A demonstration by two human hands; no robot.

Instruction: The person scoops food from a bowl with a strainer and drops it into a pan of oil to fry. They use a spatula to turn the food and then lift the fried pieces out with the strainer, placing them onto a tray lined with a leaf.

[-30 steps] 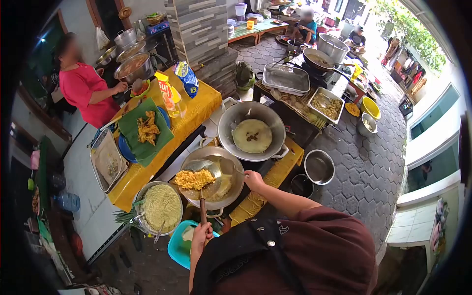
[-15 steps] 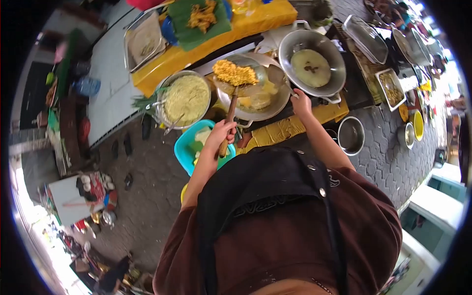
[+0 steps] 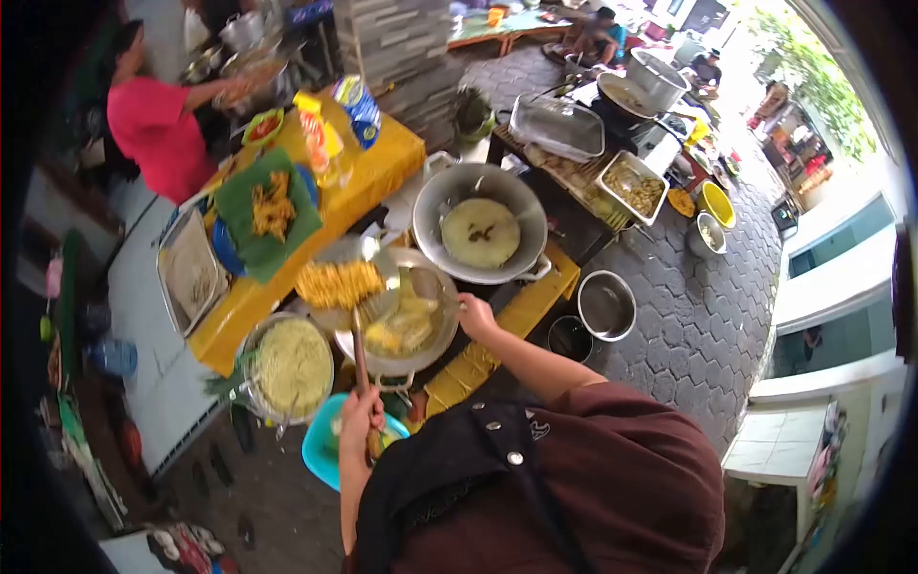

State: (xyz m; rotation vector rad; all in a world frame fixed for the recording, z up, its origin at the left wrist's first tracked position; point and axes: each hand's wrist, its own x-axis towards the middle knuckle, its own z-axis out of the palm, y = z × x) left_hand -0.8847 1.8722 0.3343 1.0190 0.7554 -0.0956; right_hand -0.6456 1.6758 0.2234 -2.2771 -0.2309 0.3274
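My left hand (image 3: 361, 419) is wrapped around the wooden handle (image 3: 360, 354) of a long skimmer. Golden fried pieces (image 3: 339, 284) are heaped on the skimmer's wire head, which is above the wok's left side. In the wok (image 3: 447, 335), more pale yellow pieces (image 3: 411, 323) lie in oil. My right hand (image 3: 475, 319) is closed on the handle of a metal spatula at the wok's right rim; its blade is blurred over the wok. A pot of pale batter (image 3: 292, 368) stands left of the wok, and a teal basin (image 3: 320, 452) is below my left hand.
A large pot of oil (image 3: 521, 230) stands right of the wok. Fried food lies on a banana leaf (image 3: 239, 215) on the yellow-covered table (image 3: 373, 172). A metal pot (image 3: 607, 306) is on the paving. A person in a pink shirt (image 3: 158, 124) works at the far left.
The view has swung to the right, so the wok and pots appear lower and further left. Both hands keep their holds, and the loaded skimmer stays over the wok's left side.
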